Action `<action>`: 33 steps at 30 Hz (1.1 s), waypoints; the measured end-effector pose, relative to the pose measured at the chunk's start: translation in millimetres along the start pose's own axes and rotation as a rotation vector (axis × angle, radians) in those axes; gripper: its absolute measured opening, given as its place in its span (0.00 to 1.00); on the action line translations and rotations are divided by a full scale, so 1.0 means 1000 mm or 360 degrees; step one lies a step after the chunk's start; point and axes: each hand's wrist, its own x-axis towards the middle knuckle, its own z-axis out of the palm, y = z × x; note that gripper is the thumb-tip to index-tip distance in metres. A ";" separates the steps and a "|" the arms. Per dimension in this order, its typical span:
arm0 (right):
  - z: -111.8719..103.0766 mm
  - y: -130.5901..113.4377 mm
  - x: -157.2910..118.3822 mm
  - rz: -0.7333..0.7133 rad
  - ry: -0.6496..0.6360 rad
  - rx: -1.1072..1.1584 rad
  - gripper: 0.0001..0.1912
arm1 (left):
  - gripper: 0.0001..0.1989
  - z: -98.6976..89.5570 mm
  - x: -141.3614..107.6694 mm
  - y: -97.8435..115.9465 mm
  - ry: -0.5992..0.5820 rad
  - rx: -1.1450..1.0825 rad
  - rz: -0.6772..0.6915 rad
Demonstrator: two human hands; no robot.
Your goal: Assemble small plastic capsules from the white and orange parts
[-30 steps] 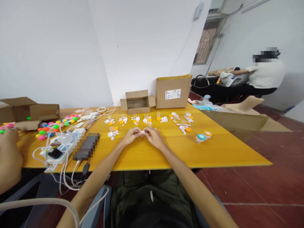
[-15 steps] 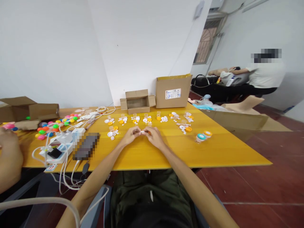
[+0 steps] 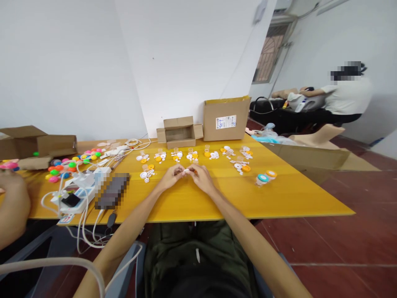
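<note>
My left hand (image 3: 172, 177) and my right hand (image 3: 201, 178) meet over the middle of the yellow table (image 3: 186, 205). Between their fingertips is a small white part (image 3: 186, 171), pinched from both sides. Something orange shows by my right fingers, partly hidden. Behind and beside the hands lie several small groups of clear cups, white discs and orange rings, such as an orange ring (image 3: 246, 168) on the right and a white disc (image 3: 143, 175) on the left. A teal-lidded jar (image 3: 262, 179) stands beside an orange-lidded jar (image 3: 271, 174) at the right.
A small open carton (image 3: 181, 142) and a large box (image 3: 226, 124) stand at the back. On the left are a power strip (image 3: 77, 198), a dark phone (image 3: 112, 191), colourful balls (image 3: 63, 169) and another person's arm (image 3: 14, 207). A person (image 3: 347, 97) sits far right.
My hands stay in nearly the same place, with the white part tilted slightly differently between them. The other person's hand at the left has shifted a little, and the seated person's head has moved.
</note>
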 end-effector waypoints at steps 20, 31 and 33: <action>0.008 0.016 0.001 0.0286 0.0500 0.0091 0.08 | 0.14 -0.001 0.000 -0.006 0.0014 0.0093 -0.0076; 0.012 0.029 0.004 0.0413 0.0379 0.0351 0.08 | 0.10 0.000 0.000 -0.005 0.0079 0.0268 -0.0003; 0.012 0.026 0.004 0.0393 0.0250 0.0524 0.10 | 0.12 0.000 0.000 -0.005 0.0082 0.0297 0.0028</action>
